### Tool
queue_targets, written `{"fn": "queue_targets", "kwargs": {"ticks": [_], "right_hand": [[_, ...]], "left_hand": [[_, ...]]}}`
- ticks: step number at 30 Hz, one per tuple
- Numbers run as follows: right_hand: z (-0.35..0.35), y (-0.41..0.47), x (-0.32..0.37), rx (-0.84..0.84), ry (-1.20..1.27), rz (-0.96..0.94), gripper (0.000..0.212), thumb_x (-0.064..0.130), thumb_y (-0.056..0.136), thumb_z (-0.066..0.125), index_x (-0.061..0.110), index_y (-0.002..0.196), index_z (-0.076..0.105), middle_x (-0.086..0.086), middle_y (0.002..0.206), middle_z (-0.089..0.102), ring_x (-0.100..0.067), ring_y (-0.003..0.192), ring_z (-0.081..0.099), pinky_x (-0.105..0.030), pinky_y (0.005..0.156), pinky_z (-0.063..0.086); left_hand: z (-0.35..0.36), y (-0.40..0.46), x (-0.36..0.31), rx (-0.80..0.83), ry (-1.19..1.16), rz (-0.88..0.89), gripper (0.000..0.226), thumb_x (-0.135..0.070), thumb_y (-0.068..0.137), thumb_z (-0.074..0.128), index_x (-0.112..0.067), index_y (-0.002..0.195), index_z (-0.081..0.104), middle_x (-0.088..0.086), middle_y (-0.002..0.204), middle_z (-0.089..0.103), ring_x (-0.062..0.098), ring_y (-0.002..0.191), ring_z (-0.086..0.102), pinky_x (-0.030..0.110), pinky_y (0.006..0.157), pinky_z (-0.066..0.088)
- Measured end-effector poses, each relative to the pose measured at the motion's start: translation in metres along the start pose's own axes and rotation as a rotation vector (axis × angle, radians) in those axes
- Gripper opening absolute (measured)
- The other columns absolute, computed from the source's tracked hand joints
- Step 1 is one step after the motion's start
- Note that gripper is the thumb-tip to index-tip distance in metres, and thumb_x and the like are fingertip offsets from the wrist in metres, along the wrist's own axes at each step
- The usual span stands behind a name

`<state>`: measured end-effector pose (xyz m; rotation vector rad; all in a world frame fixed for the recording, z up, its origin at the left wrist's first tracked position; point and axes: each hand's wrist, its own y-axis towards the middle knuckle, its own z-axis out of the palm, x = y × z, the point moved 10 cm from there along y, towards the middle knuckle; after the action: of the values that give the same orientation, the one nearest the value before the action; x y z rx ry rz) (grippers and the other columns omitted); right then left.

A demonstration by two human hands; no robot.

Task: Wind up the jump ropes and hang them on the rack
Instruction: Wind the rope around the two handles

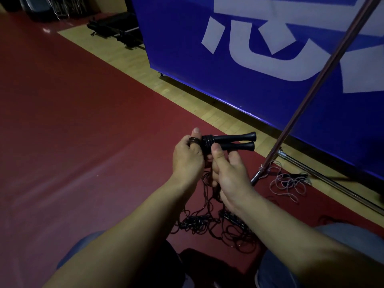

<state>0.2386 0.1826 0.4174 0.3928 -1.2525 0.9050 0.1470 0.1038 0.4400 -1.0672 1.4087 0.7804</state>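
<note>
Head view: The left hand grips the paired black handles, fingers curled round their wrapped end. The right hand pinches the trailing cord, which drops to the rope pile on the red floor. Keep tension even; lay each turn beside the last. The rack pole stands right.

— What kind of place is this?
— A sports hall: red sports floor beside wooden floor strips, a big blue banner, and folded black equipment at the back.
</note>
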Motion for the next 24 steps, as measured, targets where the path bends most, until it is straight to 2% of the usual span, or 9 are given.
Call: {"fn": "queue_targets", "kwargs": {"ticks": [1, 3, 6, 8, 11, 16, 20, 24], "right_hand": [[0.000, 0.000, 0.000, -0.003, 0.000, -0.002, 0.034, 0.036, 0.098, 0.050, 0.006, 0.113, 0.051, 0.013, 0.046, 0.034, -0.002, 0.040, 0.030, -0.018, 0.040, 0.030], [-0.001, -0.001, -0.004, -0.003, -0.001, 0.017, 0.033, 0.036, 0.098, 0.050, 0.009, 0.119, 0.052, 0.014, 0.047, 0.033, -0.001, 0.040, 0.030, -0.017, 0.040, 0.031], [0.000, -0.002, -0.005, 0.004, 0.033, 0.033, 0.032, 0.034, 0.099, 0.050, 0.012, 0.122, 0.053, 0.013, 0.049, 0.031, -0.001, 0.042, 0.029, -0.016, 0.040, 0.030], [0.002, -0.002, -0.004, 0.011, 0.054, 0.030, 0.030, 0.033, 0.100, 0.049, 0.013, 0.122, 0.053, 0.011, 0.050, 0.029, -0.002, 0.042, 0.027, -0.016, 0.040, 0.029], [0.001, -0.002, -0.001, 0.026, 0.101, 0.026, 0.027, 0.031, 0.099, 0.050, 0.014, 0.120, 0.055, 0.007, 0.054, 0.030, -0.003, 0.045, 0.028, -0.016, 0.041, 0.028], [0.003, 0.001, 0.003, 0.050, 0.156, 0.000, 0.013, 0.027, 0.096, 0.056, 0.014, 0.094, 0.057, 0.005, 0.065, 0.053, -0.008, 0.055, 0.047, -0.022, 0.054, 0.043], [0.005, 0.003, 0.012, 0.080, 0.193, -0.047, 0.006, 0.019, 0.097, 0.055, 0.014, 0.102, 0.055, 0.006, 0.067, 0.050, -0.004, 0.051, 0.036, -0.017, 0.051, 0.035], [0.007, 0.006, 0.013, 0.092, 0.097, -0.120, 0.010, 0.019, 0.097, 0.054, 0.015, 0.107, 0.054, 0.011, 0.064, 0.051, -0.001, 0.051, 0.039, -0.015, 0.053, 0.034]], "left_hand": [[0.002, 0.000, 0.000, 0.021, 0.031, 0.007, 0.049, -0.055, 0.100, 0.041, -0.015, 0.079, 0.061, 0.010, 0.070, 0.065, 0.034, 0.069, 0.064, 0.053, 0.071, 0.056], [0.000, 0.002, -0.001, 0.005, 0.166, 0.049, 0.049, -0.055, 0.101, 0.036, -0.015, 0.080, 0.057, 0.002, 0.066, 0.057, 0.024, 0.061, 0.055, 0.046, 0.064, 0.052], [-0.003, 0.002, 0.000, -0.029, 0.218, 0.042, 0.047, -0.057, 0.101, 0.034, -0.016, 0.092, 0.055, -0.005, 0.073, 0.054, 0.014, 0.063, 0.050, 0.037, 0.060, 0.042], [-0.001, 0.002, 0.003, -0.020, 0.173, 0.012, 0.047, -0.058, 0.100, 0.035, -0.016, 0.095, 0.056, -0.005, 0.073, 0.053, 0.013, 0.062, 0.049, 0.034, 0.059, 0.039], [0.000, 0.003, 0.001, -0.013, 0.153, 0.029, 0.047, -0.058, 0.100, 0.033, -0.018, 0.090, 0.056, -0.005, 0.072, 0.053, 0.015, 0.063, 0.050, 0.038, 0.061, 0.042], [0.000, 0.005, -0.003, 0.037, 0.119, 0.055, 0.058, -0.053, 0.104, 0.028, -0.013, 0.084, 0.064, -0.005, 0.059, 0.052, 0.013, 0.054, 0.049, 0.035, 0.056, 0.040], [-0.011, 0.007, -0.005, -0.069, 0.107, 0.048, 0.054, -0.048, 0.105, 0.028, -0.017, 0.071, 0.057, -0.005, 0.058, 0.048, 0.018, 0.056, 0.046, 0.039, 0.059, 0.040], [-0.011, 0.010, -0.003, -0.069, 0.028, 0.018, 0.050, -0.045, 0.105, 0.030, -0.016, 0.075, 0.058, 0.001, 0.066, 0.050, 0.020, 0.064, 0.048, 0.038, 0.062, 0.041]]}}
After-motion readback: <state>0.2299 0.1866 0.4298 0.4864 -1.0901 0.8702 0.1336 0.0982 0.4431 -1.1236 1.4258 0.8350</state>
